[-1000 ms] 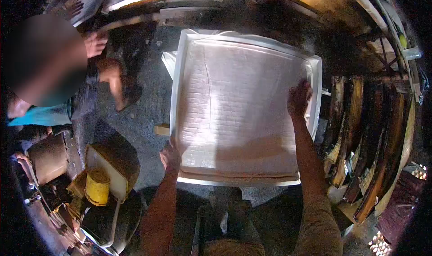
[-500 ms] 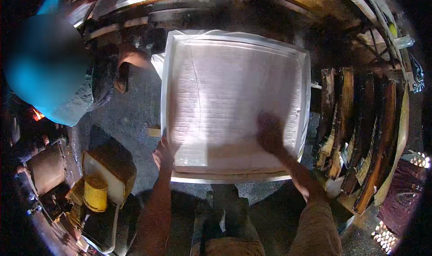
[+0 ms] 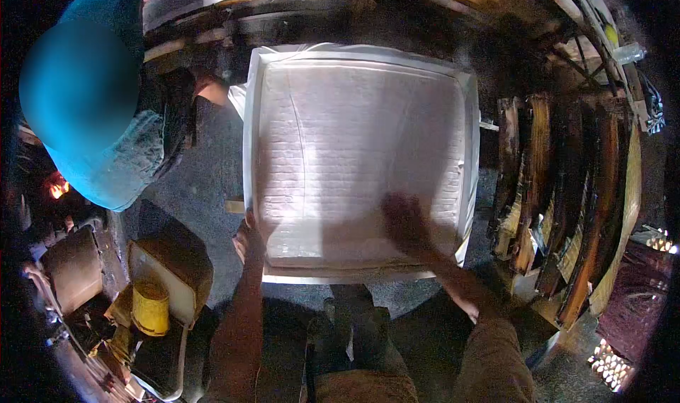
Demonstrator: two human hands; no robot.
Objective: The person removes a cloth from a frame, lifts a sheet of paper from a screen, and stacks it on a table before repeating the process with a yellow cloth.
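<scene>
A large shallow tray with a raised white rim takes up the middle of the view. Its pale inner surface carries rows of fine ridges, and a thin dark line runs down its left part. At the tray's lower left edge, my left hand is closed around the rim. My right hand is over the lower right part of the pale surface, dark and smeared by motion; I cannot tell whether it holds anything. Shadow covers the area around it.
A person in blue is at the left, near a small fire. A yellow bucket stands by a tilted box at lower left. Several dark wooden slats line the right side, with a maroon cloth beyond.
My right hand has moved left and slightly down over the pale surface. The tray appears a little further left in view. The person in blue has shifted posture.
</scene>
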